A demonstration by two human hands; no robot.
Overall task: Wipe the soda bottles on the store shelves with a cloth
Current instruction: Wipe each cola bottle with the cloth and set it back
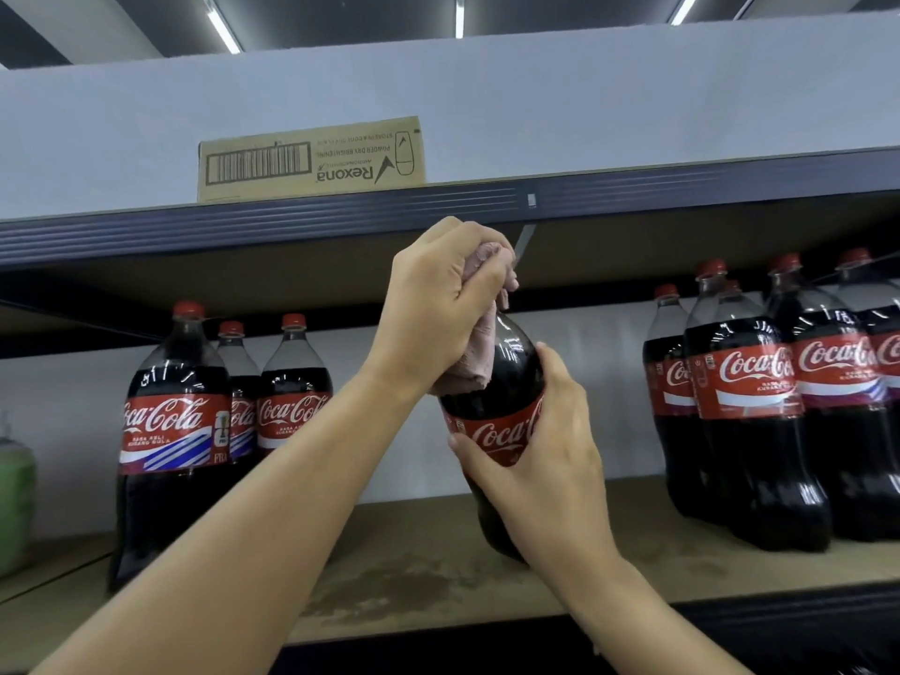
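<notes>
A large cola bottle (506, 382) with a red label is held up in front of the shelf, tilted slightly. My right hand (545, 445) grips it around the label. My left hand (438, 304) grips a pink cloth (475, 353) bunched over the bottle's neck, so the cap is hidden. Three more cola bottles (175, 421) stand on the shelf at the left, and several others (759, 401) stand grouped at the right.
The wooden shelf board (438, 567) shows a stained patch under the held bottle. A dark upper shelf rail (292, 221) runs just above my left hand, with a cardboard box (311, 158) on top. A green container (14, 499) sits at the far left.
</notes>
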